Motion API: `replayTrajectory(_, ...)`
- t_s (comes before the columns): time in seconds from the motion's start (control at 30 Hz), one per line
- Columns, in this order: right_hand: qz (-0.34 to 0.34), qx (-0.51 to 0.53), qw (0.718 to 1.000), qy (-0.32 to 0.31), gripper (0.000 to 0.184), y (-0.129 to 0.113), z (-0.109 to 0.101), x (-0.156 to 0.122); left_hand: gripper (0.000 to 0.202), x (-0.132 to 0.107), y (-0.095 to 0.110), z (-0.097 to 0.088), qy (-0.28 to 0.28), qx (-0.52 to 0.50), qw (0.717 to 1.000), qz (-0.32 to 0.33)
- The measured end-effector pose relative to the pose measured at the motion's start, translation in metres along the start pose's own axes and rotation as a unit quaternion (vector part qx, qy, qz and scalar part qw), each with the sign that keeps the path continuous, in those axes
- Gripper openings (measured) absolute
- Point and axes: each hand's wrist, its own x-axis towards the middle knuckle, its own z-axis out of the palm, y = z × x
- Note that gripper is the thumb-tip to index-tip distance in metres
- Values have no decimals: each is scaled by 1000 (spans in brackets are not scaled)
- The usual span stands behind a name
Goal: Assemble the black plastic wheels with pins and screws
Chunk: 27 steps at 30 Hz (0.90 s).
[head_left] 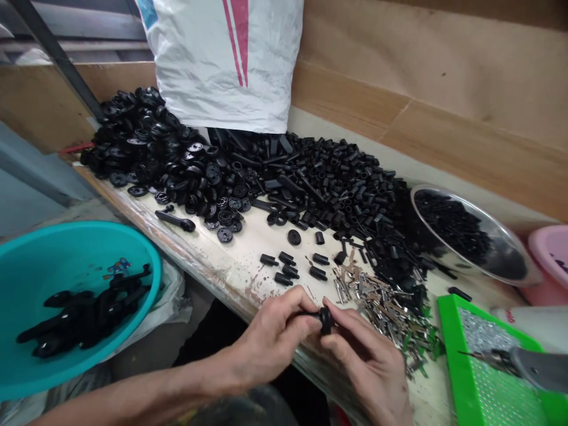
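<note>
Two hands worked together: the left hand [270,342] and the right hand [366,364] were both closed at the fingertips on one small black plastic wheel [326,320], held just above the edge of the workbench [248,257]. Loose silver metal clips [381,307] lay just beside the right hand. A heap of black wheels [151,154] lay farther along the bench, and a teal basin [75,248] stood to the left.

Loose metal pieces [381,305] block passage ahead of the right hand [366,361].
</note>
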Motion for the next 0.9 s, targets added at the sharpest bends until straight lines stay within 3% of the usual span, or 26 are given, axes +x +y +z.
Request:
replayTrajectory(0.1, 15, 16, 1000, 1, 41, -1, 2, 4, 6, -1, 1, 2, 37, 83, 995, 49)
replayTrajectory(0.23, 41, 16, 999, -13, 37, 5, 5, 3, 10, 2, 0, -5, -23, -28, 999, -9)
replayTrajectory(0.37, 88, 47, 995, 5, 39, 11, 9, -1, 16, 3, 0, -10, -19, -27, 999, -6)
replayTrajectory(0.47, 31, 19, 999, 11, 38, 8, 9, 1, 20, 4, 1, -12, -16, 21, 1000, -10)
replayTrajectory(0.6, -96, -11, 995, -13, 48, 2, 4, 7, 36, 7, 4, -15, -89, -30, 989, -112)
replayTrajectory(0.7, -128, -21, 991, -28, 49, 1, 0, 7, 48, 6, 8, -15, -114, -29, 982, -149)
replayTrajectory(0.8, -83, -35, 996, -10, 47, 0, -1, 4, 40, 2, 12, -12, -75, 85, 991, -74)
replayTrajectory(0.9, -32, -23, 999, 6, 41, 0, 0, 0, 21, -5, 15, -10, -43, 225, 972, 45)
